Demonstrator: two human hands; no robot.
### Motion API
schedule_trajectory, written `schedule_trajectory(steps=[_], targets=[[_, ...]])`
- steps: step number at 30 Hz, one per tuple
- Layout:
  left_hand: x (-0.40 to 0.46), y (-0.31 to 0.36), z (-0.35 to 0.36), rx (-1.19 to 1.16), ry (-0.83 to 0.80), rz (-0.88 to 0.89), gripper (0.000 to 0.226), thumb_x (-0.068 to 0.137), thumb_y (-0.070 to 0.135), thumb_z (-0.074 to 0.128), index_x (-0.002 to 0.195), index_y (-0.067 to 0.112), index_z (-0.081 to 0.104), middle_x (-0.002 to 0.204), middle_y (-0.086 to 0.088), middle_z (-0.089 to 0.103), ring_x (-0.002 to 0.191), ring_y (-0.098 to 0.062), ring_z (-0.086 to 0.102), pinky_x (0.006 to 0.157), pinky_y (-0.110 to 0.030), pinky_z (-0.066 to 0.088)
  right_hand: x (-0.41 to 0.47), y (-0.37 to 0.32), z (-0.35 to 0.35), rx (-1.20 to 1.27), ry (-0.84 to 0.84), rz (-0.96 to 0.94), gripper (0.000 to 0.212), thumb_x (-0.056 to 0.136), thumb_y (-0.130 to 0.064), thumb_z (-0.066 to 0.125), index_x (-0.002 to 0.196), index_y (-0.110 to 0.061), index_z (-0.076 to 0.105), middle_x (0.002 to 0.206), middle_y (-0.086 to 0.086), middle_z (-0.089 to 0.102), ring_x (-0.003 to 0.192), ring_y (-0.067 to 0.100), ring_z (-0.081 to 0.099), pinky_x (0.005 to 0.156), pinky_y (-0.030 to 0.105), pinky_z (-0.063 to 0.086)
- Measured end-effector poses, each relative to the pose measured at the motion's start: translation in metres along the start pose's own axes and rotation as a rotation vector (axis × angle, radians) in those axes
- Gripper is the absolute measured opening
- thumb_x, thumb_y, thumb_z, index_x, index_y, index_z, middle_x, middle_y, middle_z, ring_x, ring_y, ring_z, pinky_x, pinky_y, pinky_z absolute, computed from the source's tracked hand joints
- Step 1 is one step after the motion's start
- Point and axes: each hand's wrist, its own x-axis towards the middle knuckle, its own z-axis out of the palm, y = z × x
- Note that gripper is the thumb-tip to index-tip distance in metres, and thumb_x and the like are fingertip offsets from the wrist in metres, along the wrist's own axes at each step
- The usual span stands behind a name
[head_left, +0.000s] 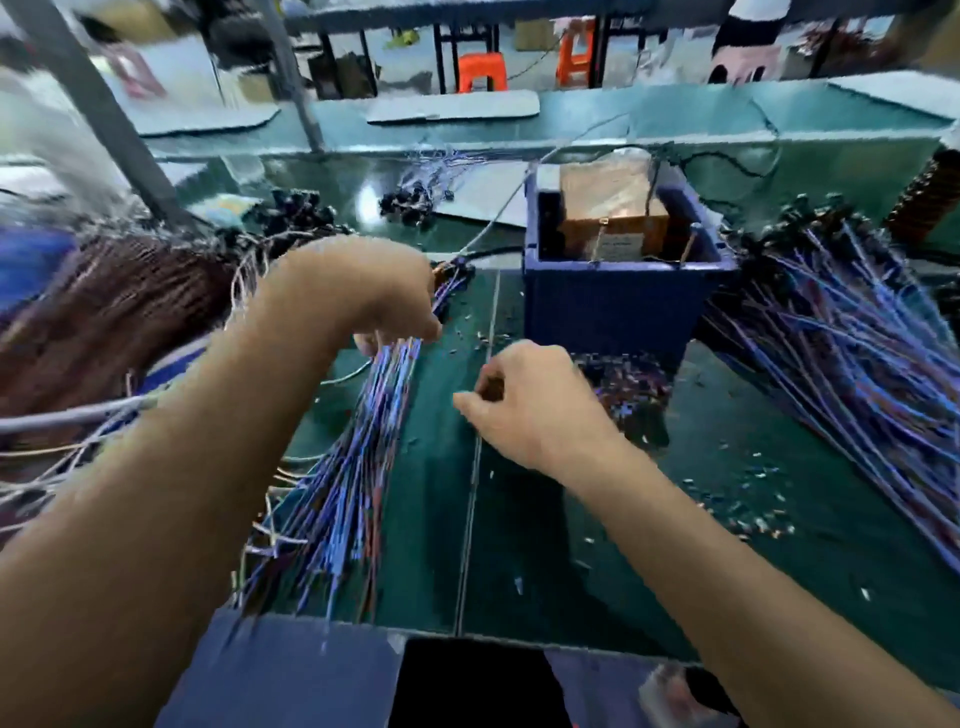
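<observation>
My left hand (363, 291) grips the top of a bundle of thin blue and purple wires (353, 478) that fans down toward the near table edge. The wires' dark connector ends (451, 275) stick out just past that hand. My right hand (524, 405) hovers over the green table (519, 545) with thumb and fingers pinched together; whether something small sits between them is too blurred to tell. The two hands are apart, the right one lower and to the right.
A dark blue box (618, 306) with a brown carton inside stands behind my right hand. A large pile of blue wires (852, 353) lies at the right, brown and white wires (104, 322) at the left. Small scraps litter the table.
</observation>
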Motion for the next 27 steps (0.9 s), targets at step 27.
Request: schedule_trajectory(steps=[27], targets=[[0.088, 0.0, 0.036, -0.374, 0.359, -0.107, 0.027, 0.076, 0.025, 0.087, 0.095, 0.011, 0.074, 0.094, -0.012, 0.073, 0.09, -0.033, 0.069, 0.077, -0.037, 0.058, 0.053, -0.023, 0.035, 0.651, -0.204, 0.203, 0.041, 0.097, -0.043, 0.072, 0.081, -0.006, 0.067, 0.059, 0.006, 0.069, 0.056, 0.022, 0.075, 0.05, 0.027, 0.054]])
